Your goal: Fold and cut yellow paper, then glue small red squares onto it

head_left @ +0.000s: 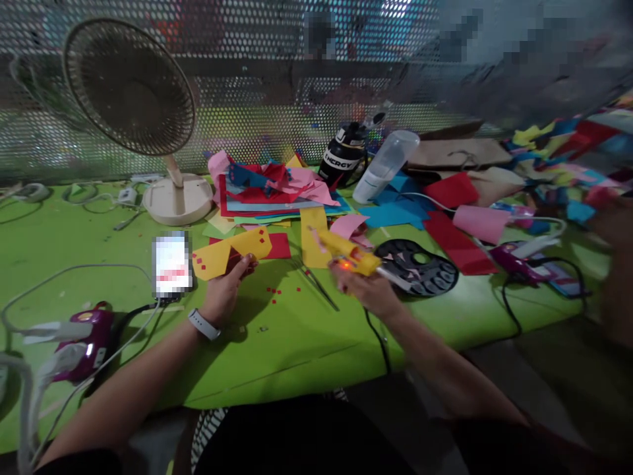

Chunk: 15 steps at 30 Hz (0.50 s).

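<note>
My left hand [225, 290] pinches a folded yellow paper piece [212, 259] dotted with small red squares near both ends. In my right hand [363, 284] is a yellow hot glue gun [351, 254] with a lit orange light; a pale glue stick pokes out of its back end toward the right. The gun's nozzle points left, over a yellow paper strip [312, 231]. Between my hands lie a pair of tweezers [319, 287] and several tiny red paper squares [273, 291]. A black palette tray [420, 264] holding small pieces sits just right of the gun.
A fan [180, 201] stands at the back left, with a phone [171, 264] and a purple power strip [86, 343] nearer. Stacked coloured paper [262, 204], a black bottle [341, 155] and a clear bottle [386, 165] line the back. Cords cross the table [277, 356]; another person's arm [616, 264] is at right.
</note>
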{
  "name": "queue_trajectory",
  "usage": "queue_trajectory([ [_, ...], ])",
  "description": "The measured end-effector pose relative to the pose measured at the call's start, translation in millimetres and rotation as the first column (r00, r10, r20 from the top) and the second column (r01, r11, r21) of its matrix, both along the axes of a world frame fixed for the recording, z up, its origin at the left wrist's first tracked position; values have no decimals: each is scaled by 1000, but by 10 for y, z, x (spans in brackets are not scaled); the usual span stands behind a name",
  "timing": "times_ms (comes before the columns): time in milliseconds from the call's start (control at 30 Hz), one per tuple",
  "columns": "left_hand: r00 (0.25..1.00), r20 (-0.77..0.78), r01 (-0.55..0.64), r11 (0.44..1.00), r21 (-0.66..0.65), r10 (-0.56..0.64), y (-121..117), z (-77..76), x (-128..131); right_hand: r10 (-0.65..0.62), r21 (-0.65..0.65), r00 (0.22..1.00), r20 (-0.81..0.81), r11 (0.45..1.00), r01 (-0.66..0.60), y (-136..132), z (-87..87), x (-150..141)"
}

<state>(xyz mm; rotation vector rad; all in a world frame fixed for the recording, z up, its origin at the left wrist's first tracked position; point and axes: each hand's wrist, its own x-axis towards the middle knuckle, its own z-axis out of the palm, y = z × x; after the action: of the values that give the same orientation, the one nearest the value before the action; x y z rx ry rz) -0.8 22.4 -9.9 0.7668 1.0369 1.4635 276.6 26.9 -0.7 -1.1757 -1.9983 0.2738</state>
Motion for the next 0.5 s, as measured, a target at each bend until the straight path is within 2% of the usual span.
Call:
queue_trajectory([
  [100,1000,-29,-9,1000,4,9,-5,9,-7,118,-85,977,-180,987,-135,-50,39,-471],
  [200,998,-58,-21,1000,-6,21,-3,0,-17,207,-167,924,-322,948,-271,-122,105,-722],
  [500,994,-113,8,1000,16,-6,-18,1,-12,155,-181,943,-296,960,-215,-127,151,-697],
])
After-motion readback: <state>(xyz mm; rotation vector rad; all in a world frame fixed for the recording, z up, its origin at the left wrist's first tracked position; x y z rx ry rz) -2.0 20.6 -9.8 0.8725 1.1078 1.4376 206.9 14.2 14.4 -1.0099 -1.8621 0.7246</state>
